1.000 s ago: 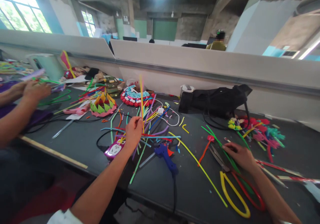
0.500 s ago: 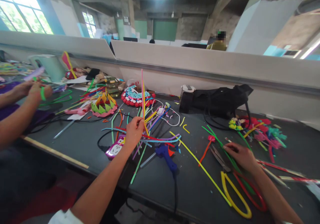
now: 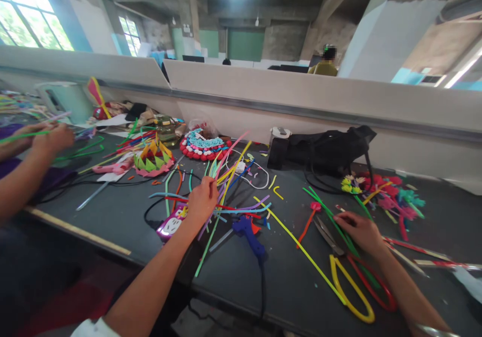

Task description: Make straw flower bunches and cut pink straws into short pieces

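My left hand point(image 3: 202, 199) is pinched over a loose bundle of coloured pipe cleaners, with a pink pipe cleaner point(image 3: 234, 146) rising from its fingertips. A yellow pipe cleaner point(image 3: 235, 176) slants just to the right of those fingers. Blue, red and purple pipe cleaners point(image 3: 248, 206) lie across the pile. On the right, my right hand point(image 3: 357, 229) rests with curled fingers on green pipe cleaners point(image 3: 327, 209). Scissors point(image 3: 329, 236) with yellow and red handles lie partly beneath it. A red stem with a small flower head point(image 3: 313, 211) is left of the blades.
A blue glue gun point(image 3: 248, 234) and a purple power strip point(image 3: 171, 226) lie near the left forearm. Behind are a beaded collar-like piece point(image 3: 205, 143), a paper crown point(image 3: 154, 161) and a black bag point(image 3: 327, 148). Pipe-cleaner flowers point(image 3: 391, 196) lie right. A co-worker's hands point(image 3: 52, 138) work at left.
The pink and yellow pipe cleaners stood upright together at my left hand; now they lean right and have spread apart. My right hand has stayed over the green ones.
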Motion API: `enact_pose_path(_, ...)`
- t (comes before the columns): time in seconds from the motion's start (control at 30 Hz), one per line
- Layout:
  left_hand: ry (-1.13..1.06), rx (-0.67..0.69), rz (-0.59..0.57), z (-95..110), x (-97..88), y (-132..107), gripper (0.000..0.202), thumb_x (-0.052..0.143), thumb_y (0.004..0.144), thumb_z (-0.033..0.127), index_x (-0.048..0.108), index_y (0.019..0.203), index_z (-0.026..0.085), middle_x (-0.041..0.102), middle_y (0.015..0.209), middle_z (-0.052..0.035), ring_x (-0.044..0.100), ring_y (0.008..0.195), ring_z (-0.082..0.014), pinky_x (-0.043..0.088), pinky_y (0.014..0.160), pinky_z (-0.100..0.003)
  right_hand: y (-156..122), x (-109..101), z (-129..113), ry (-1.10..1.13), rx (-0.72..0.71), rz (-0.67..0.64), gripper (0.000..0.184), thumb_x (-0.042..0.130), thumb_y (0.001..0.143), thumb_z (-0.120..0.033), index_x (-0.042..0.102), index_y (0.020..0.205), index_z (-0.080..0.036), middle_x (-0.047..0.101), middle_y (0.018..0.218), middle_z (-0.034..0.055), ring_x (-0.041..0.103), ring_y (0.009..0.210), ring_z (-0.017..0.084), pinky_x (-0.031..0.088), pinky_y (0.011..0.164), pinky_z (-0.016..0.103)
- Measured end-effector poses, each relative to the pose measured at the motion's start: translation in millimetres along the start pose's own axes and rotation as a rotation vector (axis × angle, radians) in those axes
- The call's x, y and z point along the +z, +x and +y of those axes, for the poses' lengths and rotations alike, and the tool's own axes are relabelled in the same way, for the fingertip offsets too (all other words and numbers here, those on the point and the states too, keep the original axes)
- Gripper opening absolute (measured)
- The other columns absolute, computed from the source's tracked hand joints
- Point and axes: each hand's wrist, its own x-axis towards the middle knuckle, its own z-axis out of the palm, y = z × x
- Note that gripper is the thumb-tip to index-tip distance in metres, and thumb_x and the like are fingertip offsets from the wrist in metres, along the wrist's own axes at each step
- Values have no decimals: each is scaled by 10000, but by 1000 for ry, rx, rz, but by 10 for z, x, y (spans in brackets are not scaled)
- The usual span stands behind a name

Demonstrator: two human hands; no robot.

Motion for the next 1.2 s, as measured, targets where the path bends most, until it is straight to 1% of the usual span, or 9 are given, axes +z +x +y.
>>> enact_pose_path(0.17,19,37,-8,-2,-22,6,146,444,875,297,525,959,209,685,719,-25,649,600,-185,448,624,-284,8,0,11,-12,3,7,343,574,751,-537,724,787,-230,730,753,13,670,701,227,475,644,301)
enact_pose_path(0.3,-95,17,-69,21,-23,-11,118,441,869,298,497,939,221,678,694,7,648,564,-162,465,614,-271,0,14,27,-17,0,-27,367,572,766,-560,711,831,-227,727,763,19,673,729,228,472,657,296)
enact_pose_path(0.43,-232,-45,-143,73,24,-68,83,497,797,258,489,874,229,653,671,30,640,524,-150,467,545,-245,-5,38,19,-146,-26,-50,375,596,737,-598,690,805,-243,673,651,-1,638,618,208,441,571,283)
enact_pose_path(0.53,-319,-50,-202,104,48,-99,96,517,779,263,488,862,226,635,666,38,636,517,-144,474,532,-237,-2,56,14,-193,-10,-46,336,584,737,-568,675,759,-245,641,611,-11,618,584,197,418,539,274)
enact_pose_path(0.63,-350,-49,-190,113,22,-84,95,514,784,273,489,860,221,633,669,39,633,520,-135,475,531,-230,-3,67,16,-182,2,-41,295,560,741,-518,665,731,-242,636,595,-14,613,575,194,412,531,270)
enact_pose_path(0.77,-396,-91,-109,80,-47,-18,91,504,798,280,477,855,215,634,672,37,621,495,-127,465,507,-223,-7,62,3,-119,-1,89,318,547,724,-524,646,712,-222,642,602,-3,616,585,199,428,557,278)
enact_pose_path(0.87,-395,-104,-95,41,-70,9,102,508,800,286,476,862,211,631,667,37,610,474,-123,454,490,-220,0,35,-22,-75,24,192,361,527,731,-549,652,745,-210,651,626,19,622,603,213,430,562,289)
enact_pose_path(1.07,-338,-69,-65,-18,-73,31,103,499,792,277,493,866,205,640,677,27,607,483,-118,446,501,-214,29,-6,-49,-105,20,292,356,481,782,-532,624,790,-205,667,724,57,621,659,233,421,611,318)
enact_pose_path(1.2,-310,-65,-88,2,-74,20,103,495,797,290,504,857,206,646,676,23,602,478,-120,438,496,-216,29,-2,-65,-83,-12,318,358,418,830,-504,603,785,-201,664,753,69,624,682,236,423,630,323)
